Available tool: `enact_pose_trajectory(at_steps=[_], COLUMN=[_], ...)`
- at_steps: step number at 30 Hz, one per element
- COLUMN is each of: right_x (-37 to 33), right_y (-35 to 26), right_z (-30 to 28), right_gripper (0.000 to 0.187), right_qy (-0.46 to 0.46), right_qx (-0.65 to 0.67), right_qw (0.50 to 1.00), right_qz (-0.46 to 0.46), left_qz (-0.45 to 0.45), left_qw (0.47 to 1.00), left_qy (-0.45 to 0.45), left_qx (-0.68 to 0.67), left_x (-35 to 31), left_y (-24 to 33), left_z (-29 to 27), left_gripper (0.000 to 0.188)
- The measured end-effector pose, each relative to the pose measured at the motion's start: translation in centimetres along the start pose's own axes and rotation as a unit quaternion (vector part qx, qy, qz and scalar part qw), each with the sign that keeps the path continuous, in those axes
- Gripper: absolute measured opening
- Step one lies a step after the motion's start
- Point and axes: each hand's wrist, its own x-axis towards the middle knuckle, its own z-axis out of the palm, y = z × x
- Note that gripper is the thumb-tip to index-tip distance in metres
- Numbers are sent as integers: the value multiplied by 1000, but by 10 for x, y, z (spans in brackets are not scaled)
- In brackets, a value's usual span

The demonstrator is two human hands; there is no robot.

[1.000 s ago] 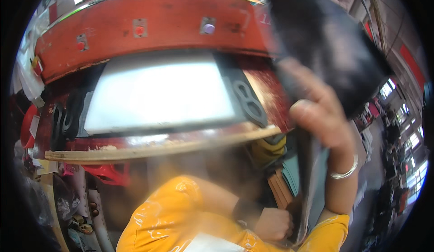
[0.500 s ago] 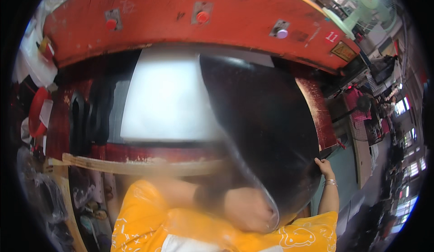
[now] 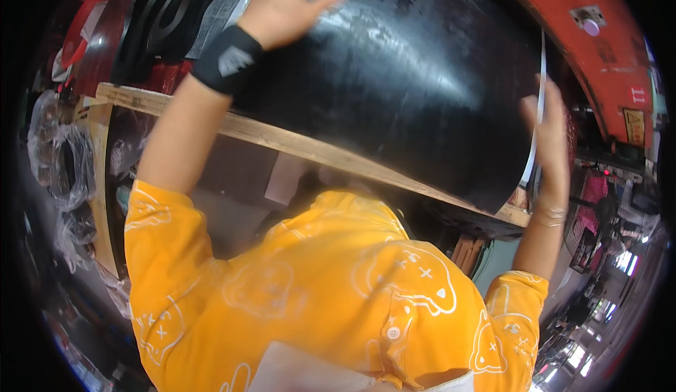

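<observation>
A large glossy black sheet (image 3: 415, 103) now lies over the worktable and covers most of it. My left hand (image 3: 282, 5), with a black wristband, is at the sheet's left side, thumb and fingers apart; its fingertips run out of view at the top. At the right edge of the sheet is my right hand (image 3: 553, 121), slightly blurred, with fingers stretched upward and the thumb apart. A thin white edge (image 3: 539, 103) runs along the sheet beside that hand; whether it belongs to the black sheet or a white one below, I cannot tell.
Red machine beam (image 3: 598, 47) with a pale purple button spans the upper right. Dark curved strips (image 3: 158, 19) lie at the upper left. A wooden rail (image 3: 296, 142) borders the table's near side. Clear plastic bags (image 3: 70, 167) hang on the left.
The black sheet has gone from being held up at the right to lying flat over the white sheet. My left hand moved up and away from its near edge. The view has turned.
</observation>
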Motion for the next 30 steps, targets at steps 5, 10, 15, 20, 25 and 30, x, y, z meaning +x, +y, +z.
enact_pose_trajectory(at_steps=[5, 10, 15, 20, 25, 30], right_x=[34, 61, 45, 20, -32, -123], right_y=[15, 34, 12, -1, 55, 184], right_z=[85, 96, 98, 88, 50, -13], right_gripper=[61, 62, 62, 58, 55, 62], right_qy=[-18, -17, 57, 14, -8, 110], right_qx=[-187, -233, -158, -147, 80, -152], right_qw=[980, 970, 984, 985, 994, 951], right_qz=[60, 64, 61, 85, -68, 247], left_qz=[81, 42, 61, 62, 72, 150], left_qw=[981, 975, 977, 979, 984, 982], left_qy=[-34, -70, -81, -97, -94, -16], left_qx=[170, 204, 186, 168, 131, 110], left_x=[-33, -9, -2, 3, -2, -4], left_y=[34, 27, 19, 24, 31, 30], left_z=[54, 66, 57, 48, 42, 40], left_gripper=[68, 66, 68, 67, 67, 62])
